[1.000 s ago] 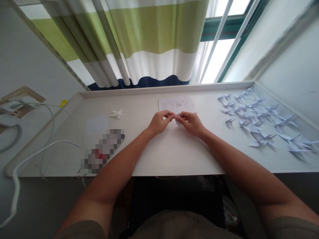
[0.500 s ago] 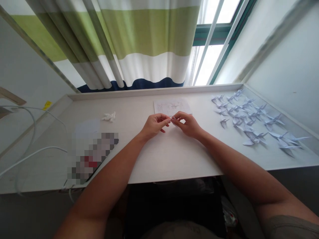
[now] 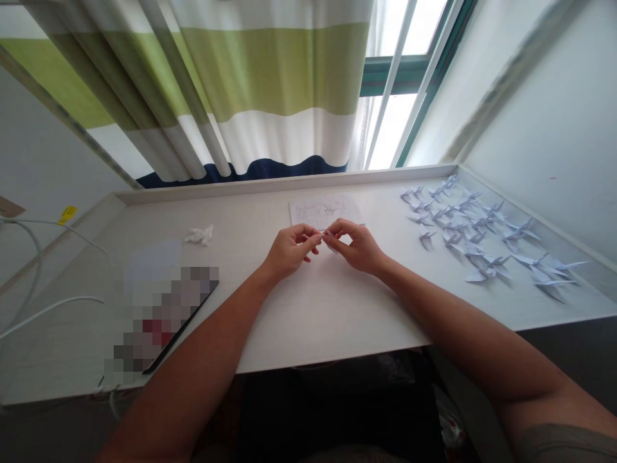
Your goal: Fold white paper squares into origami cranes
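Observation:
My left hand [image 3: 293,251] and my right hand [image 3: 355,245] meet over the middle of the white desk, fingertips pinched close together. Between them is a small piece of white paper [image 3: 324,233], mostly covered by the fingers, so its folded shape cannot be made out. Both thumbs and index fingers press on it. Just behind the hands lies a printed sheet of paper [image 3: 325,209] flat on the desk. Off to the right, several folded white paper cranes [image 3: 475,222] stand in a loose group.
A crumpled white tissue [image 3: 199,235] lies to the left. Nearer me on that side is a blurred-out flat device with a dark edge [image 3: 186,325], beside a pale sheet [image 3: 154,257]. White cables [image 3: 53,315] run along the left. A raised rim [image 3: 270,183] bounds the desk's back, below a curtain.
The view has shifted slightly, so the desk things appear a little further left. Both hands stay together, with only small finger movement at the paper.

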A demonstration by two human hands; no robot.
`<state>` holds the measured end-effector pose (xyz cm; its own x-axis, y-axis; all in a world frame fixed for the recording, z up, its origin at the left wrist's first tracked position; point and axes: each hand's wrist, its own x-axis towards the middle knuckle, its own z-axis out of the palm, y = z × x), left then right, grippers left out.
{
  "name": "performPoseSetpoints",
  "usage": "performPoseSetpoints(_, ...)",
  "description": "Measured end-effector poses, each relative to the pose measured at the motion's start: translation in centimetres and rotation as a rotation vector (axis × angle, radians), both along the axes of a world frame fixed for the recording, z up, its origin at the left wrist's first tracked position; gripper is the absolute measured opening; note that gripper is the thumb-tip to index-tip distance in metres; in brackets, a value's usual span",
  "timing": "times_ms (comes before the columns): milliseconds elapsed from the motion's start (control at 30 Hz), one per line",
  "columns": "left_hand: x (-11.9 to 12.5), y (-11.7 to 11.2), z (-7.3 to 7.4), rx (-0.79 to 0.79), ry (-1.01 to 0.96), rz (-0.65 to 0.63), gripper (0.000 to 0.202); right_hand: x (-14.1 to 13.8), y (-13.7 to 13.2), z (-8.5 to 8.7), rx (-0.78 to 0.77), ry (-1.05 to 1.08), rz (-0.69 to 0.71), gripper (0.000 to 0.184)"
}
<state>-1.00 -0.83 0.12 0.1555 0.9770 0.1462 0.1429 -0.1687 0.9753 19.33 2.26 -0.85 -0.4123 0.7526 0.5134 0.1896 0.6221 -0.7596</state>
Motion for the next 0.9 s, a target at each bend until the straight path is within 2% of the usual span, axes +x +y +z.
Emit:
performPoseSetpoints(233, 0.2, -0.3, 0.5, 0.037, -0.011, 0.035, 0.029, -0.4, -0.4, 0.2, -0.079, 0.04, -0.008, 0.033)
performPoseSetpoints(600, 0.7, -0.4, 0.3, -0.004, -0.058, 0.024, 0.037, -1.2, -0.5, 0.0, -0.22, 0.139, -0.062, 0.033)
performPoseSetpoints(900, 1.2, -0.2, -1.0, -0.003, 0.01, -0.02, 0.043, -1.1, 0.2, -0.4, -0.361, 0.301, 0.071, 0.041)
